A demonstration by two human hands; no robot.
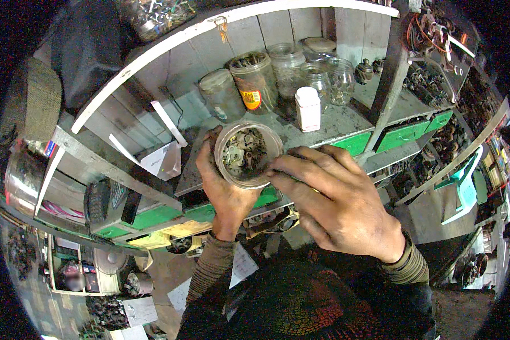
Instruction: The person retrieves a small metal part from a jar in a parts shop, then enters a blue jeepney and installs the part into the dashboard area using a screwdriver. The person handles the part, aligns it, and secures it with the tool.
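Cradling the open jar by the shelf's front edge, left hand curls round its wall, apparently leaving the mouth clear and metal parts visible. Right hand: fingers loosely bent at the rim; pinch, cannot tell.

We hold a jar of small parts in our left hand, our right hand at its rim. A white bottle and other jars stand on the surface.

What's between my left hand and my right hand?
The head view shows an open jar of small parts, held in your left hand, your right hand close beside it.
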